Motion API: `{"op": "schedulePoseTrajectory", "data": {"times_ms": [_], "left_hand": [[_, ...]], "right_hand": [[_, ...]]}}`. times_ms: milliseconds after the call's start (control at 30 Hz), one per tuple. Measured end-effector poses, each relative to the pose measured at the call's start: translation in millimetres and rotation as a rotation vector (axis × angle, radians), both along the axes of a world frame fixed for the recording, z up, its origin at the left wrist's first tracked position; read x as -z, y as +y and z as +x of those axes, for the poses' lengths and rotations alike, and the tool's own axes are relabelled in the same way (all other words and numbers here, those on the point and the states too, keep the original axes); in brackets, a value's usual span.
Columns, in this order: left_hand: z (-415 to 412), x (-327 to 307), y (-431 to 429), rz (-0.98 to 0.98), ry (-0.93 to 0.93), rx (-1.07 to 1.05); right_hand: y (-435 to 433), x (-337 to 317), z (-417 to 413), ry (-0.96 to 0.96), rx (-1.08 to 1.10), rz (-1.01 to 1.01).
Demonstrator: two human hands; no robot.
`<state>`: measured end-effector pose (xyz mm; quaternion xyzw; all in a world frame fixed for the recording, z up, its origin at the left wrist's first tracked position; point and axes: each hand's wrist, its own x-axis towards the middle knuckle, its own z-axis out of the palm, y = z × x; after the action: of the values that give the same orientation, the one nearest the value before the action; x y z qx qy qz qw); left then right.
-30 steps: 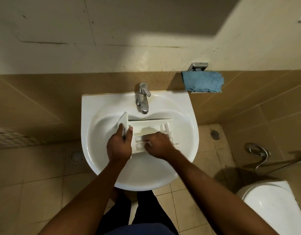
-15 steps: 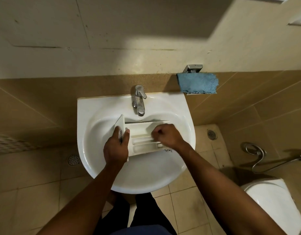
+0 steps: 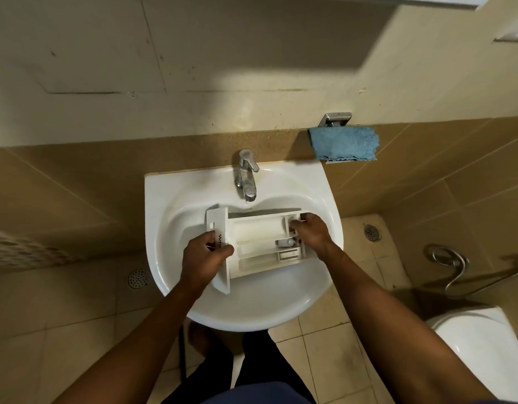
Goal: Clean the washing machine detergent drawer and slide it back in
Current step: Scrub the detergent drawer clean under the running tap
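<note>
Our left hand is closed around the front panel of the detergent drawer, thumb over the panel's top edge and fingers wrapped across its face. Our right hand is curled over the drawer's far end, fingertips down inside the rear compartments; we cannot tell whether it pinches anything there or only presses.

The drawer lies in the bowl of the white sink, open side up. Its long axis runs left to right across the basin, slightly tilted, with the front panel at the left end and the back end toward the right rim. The panel stands crosswise to the drawer's length.

Dark lettering runs along the panel beside our left hand; we can read only what looks like "WN", the rest covered by our fingers.

The chrome tap sits just behind the drawer. A blue cloth hangs on the wall to the right, under a metal holder.
</note>
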<state>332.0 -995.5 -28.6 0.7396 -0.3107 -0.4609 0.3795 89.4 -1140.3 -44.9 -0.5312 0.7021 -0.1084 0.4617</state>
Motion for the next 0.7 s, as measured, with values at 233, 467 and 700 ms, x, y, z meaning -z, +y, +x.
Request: {"op": "schedulePoseTrajectory", "data": {"times_ms": [233,467,700], "left_hand": [[4.6,8.4,19.5,-0.121,-0.053,0.090],[15.2,29.3,38.3,-0.262,-0.379,0.283],[10.7,34.8,44.7,-0.326,-0.798,0.486]], "right_hand": [[19.1,-14.0,-12.3,-0.390,0.197,-0.065],[35.4,-25.7,-16.7,-0.792,0.314,0.040],[41.2,2.9,-13.2,-0.710,0.557,0.072]]}}
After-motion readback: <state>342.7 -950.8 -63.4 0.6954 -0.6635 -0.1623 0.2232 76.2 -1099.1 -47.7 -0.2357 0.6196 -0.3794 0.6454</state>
